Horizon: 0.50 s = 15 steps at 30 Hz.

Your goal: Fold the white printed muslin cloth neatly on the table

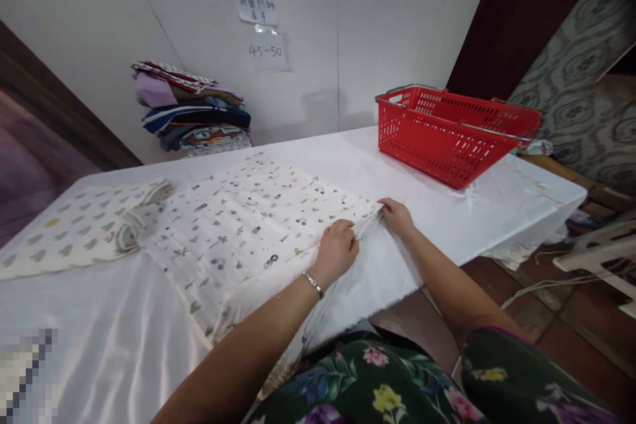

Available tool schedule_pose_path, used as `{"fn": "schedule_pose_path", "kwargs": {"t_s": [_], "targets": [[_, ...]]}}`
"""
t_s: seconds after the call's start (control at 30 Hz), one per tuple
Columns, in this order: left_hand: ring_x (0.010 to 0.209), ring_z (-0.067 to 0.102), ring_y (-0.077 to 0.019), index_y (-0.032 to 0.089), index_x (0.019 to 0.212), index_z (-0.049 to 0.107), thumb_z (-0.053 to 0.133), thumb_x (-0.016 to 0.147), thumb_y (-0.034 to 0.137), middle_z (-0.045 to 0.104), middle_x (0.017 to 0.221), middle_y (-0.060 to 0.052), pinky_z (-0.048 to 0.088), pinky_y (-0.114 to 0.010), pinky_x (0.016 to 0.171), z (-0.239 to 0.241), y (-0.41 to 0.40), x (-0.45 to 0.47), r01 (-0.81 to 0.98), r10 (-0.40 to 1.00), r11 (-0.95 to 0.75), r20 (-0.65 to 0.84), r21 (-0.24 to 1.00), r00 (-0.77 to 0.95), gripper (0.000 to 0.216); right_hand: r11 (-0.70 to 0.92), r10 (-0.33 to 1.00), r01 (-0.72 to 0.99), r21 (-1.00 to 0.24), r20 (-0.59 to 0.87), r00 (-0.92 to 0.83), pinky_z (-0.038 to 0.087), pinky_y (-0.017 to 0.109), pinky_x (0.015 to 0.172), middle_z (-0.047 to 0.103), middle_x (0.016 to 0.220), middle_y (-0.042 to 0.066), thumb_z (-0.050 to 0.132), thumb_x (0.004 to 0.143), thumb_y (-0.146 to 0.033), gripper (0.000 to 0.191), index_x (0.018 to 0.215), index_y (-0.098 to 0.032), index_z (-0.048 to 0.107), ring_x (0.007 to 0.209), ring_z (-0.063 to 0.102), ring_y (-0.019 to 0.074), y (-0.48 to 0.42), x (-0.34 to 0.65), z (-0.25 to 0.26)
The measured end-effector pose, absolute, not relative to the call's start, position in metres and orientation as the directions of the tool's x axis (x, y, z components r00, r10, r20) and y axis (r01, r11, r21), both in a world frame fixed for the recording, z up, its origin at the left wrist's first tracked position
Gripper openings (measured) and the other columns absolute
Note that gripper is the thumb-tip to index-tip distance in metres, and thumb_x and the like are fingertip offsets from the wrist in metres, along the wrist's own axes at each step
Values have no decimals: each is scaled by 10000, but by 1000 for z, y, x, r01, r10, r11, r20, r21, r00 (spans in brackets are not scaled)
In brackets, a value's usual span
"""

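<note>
A thin white cloth (258, 212), printed with small palms and other little motifs, is spread across the white-covered table. At its right corner, my right hand (397, 217) pinches the edge between thumb and fingers. My left hand (338, 250), with a bracelet at the wrist, has its fingers curled down on the gathered near edge, just left of the right hand. Part of the cloth hangs over the table's front edge towards my lap. To the left lies a folded cream cloth (74, 222) with a grey pattern, its rolled end touching the printed one.
A red plastic basket (437, 136) with metal handles stands at the back right of the table (527, 192). Against the wall at the back left is a stack of folded fabrics (196, 109). Paper signs (271, 52) are taped above. White stool legs (601, 252) and cables are at right.
</note>
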<state>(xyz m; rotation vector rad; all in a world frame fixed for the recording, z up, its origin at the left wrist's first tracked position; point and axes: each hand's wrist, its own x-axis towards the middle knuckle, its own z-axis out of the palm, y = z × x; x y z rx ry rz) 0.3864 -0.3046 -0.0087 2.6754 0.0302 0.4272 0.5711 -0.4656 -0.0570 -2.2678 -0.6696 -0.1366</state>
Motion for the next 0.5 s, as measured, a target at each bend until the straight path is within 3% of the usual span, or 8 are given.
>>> {"fn": "schedule_pose_path", "kwargs": {"t_s": [0.23, 0.37, 0.5], "targets": [[1197, 428, -232, 167, 830, 600, 486, 814, 114, 524, 1251, -92, 387, -399, 934, -13, -299, 383, -57, 19, -972, 316, 230, 949, 127, -620, 395, 478, -623, 278, 875, 446, 289, 702, 687, 845, 10, 444, 748, -207, 344, 1017, -233, 659, 748, 593, 180, -465, 570, -57], [1247, 379, -226, 188, 903, 598, 473, 777, 41, 463, 1338, -76, 391, -393, 927, -17, -303, 383, -96, -24, -971, 310, 218, 950, 230, -622, 389, 474, -623, 280, 878, 446, 286, 697, 687, 842, 8, 453, 739, -215, 341, 1008, -235, 660, 747, 591, 179, -466, 571, -57], [1277, 346, -231, 188, 841, 626, 462, 796, 65, 447, 1364, -61, 385, -398, 925, -18, -305, 385, -65, -9, -976, 262, 207, 965, 210, -612, 398, 483, -626, 285, 872, 451, 300, 731, 689, 868, 12, 448, 741, -219, 341, 1005, -231, 662, 761, 595, 182, -466, 571, -57]]}}
